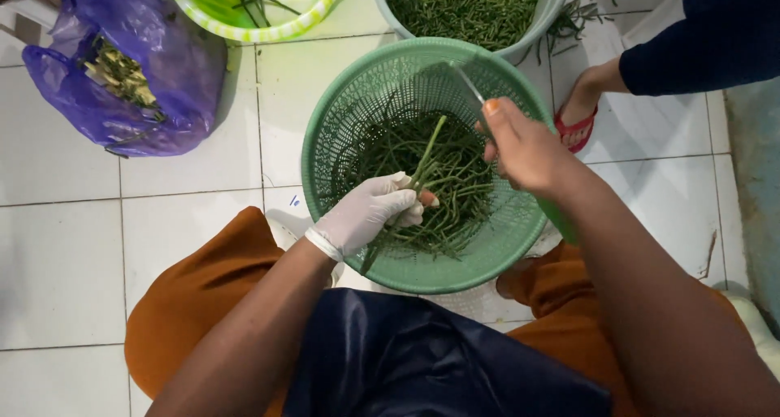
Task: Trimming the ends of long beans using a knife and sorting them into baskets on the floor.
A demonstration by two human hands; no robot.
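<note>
My left hand (370, 212), in a white glove, grips a bunch of long green stalks (428, 155) over a green perforated basket (341, 125). The stalks stick up and away from the glove. My right hand (524, 149), bare, is shut on a knife (470, 88) whose blade points away over the basket, just right of the stalk tips. More cut green stalks (455, 198) lie in the bottom of the basket. The basket rests between my knees on the white tiled floor.
A grey bowl of chopped green pieces (467, 7) stands beyond the basket. A green-and-white bowl (256, 11) holds a few stalks at top centre. A purple plastic bag with scraps (122, 76) lies top left. Another person's sandalled foot (581, 112) is at right.
</note>
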